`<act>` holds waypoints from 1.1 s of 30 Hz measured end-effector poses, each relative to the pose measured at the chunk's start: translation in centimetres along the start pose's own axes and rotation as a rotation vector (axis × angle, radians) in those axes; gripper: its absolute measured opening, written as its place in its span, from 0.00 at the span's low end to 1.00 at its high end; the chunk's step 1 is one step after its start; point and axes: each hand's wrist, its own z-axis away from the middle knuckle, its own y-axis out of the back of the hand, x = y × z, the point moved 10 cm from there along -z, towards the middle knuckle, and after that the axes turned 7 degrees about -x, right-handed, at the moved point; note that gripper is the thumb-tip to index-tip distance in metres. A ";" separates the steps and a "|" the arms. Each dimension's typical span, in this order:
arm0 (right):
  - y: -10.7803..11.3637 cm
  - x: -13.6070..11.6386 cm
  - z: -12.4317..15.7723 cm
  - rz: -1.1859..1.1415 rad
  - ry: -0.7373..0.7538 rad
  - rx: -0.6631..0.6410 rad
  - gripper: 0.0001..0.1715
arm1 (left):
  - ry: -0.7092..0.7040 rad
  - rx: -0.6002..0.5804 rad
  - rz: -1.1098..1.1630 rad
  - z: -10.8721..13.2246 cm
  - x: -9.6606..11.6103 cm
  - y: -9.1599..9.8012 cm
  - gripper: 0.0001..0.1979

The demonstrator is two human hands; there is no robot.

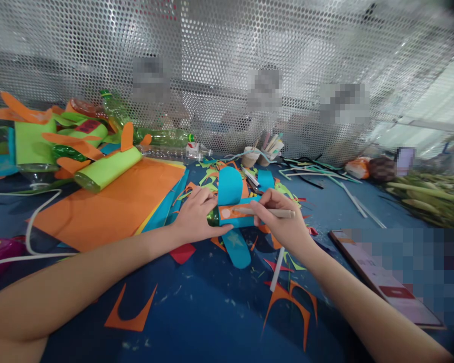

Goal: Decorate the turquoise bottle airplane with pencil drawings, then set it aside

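My left hand [194,217] is wrapped round a green bottle covered in blue and orange paper [230,214], shaped like a small plane with blue wings [235,249]. My right hand [282,222] grips a pale pen-like stick [276,213] and rests its tip on the bottle's orange band. Both hands hover just above the blue table [212,312].
Orange and blue paper sheets [109,201] lie at left, with finished bottle planes [106,169] behind them. Paper scraps [291,302] litter the table. A white cable [34,222] runs at left, cups of tools [263,154] stand at the back, green stalks [431,194] at right, mesh screen [227,60] behind.
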 end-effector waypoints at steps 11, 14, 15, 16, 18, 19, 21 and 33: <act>0.2 0.1 0.0 -0.011 -0.009 0.006 0.16 | 0.009 0.000 0.006 0.0 -0.1 0.1 0.25; 0.1 0.2 0.0 -0.005 -0.014 -0.001 0.16 | 0.011 -0.006 0.008 0.0 -0.1 0.0 0.25; 0.1 0.2 0.0 -0.009 -0.015 -0.008 0.15 | 0.010 -0.007 0.009 0.0 -0.1 0.0 0.25; 0.0 0.2 0.0 -0.012 -0.013 -0.010 0.15 | 0.009 -0.005 0.009 0.0 -0.1 0.0 0.26; 0.0 0.1 0.0 -0.014 -0.005 -0.008 0.15 | 0.006 -0.001 0.010 -0.1 0.0 0.0 0.26; 0.0 0.0 0.0 -0.012 -0.003 -0.010 0.15 | 0.002 0.002 0.011 -0.1 0.0 0.1 0.26; -0.1 0.0 0.0 -0.012 -0.007 -0.017 0.16 | 0.001 0.001 0.008 -0.1 0.0 0.1 0.25; -0.2 0.0 0.0 -0.019 -0.011 -0.020 0.15 | -0.014 0.011 -0.003 0.0 0.2 0.2 0.26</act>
